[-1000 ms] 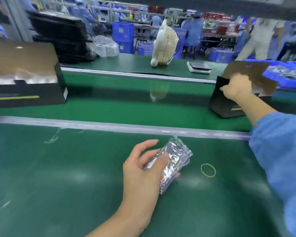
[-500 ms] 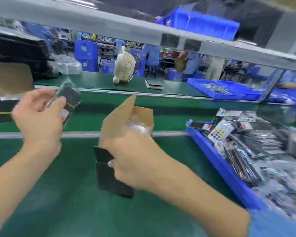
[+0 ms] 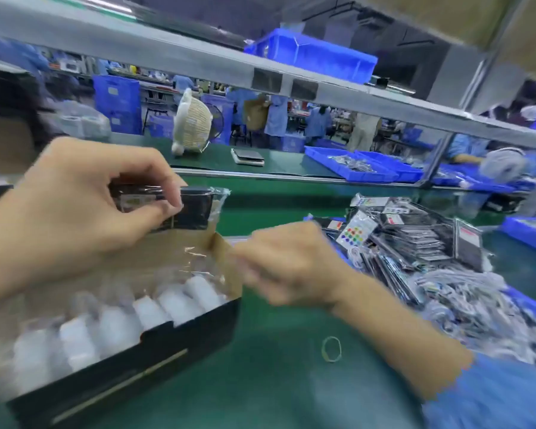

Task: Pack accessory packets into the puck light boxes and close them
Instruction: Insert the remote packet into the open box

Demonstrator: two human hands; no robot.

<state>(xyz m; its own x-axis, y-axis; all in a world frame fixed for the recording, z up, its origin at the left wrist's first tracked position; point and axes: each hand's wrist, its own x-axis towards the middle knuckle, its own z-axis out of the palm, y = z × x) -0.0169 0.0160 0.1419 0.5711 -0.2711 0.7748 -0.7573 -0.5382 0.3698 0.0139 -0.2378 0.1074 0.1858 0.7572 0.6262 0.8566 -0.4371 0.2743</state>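
Puck light box: black, lid flap up, on green worktop at lower left; half a second back held upright at centre by right hand, now lying lengthwise with front wall toward camera. Row of white puck lights under clear film visible inside.

Accessory packet: clear bag with dark contents, pinched by left hand between thumb and curled fingers, just above box's rear cardboard flap; earlier raised at far left, well apart from box.

Right hand: blurred, at box's right end flap; previously wrapped round box. Fingers curled; grip on flap cannot be told.

Rubber band: yellow, loose on worktop below right forearm.

Blue tray: at right, heaped with bagged packets and cables.

Small fan: far side of conveyor.
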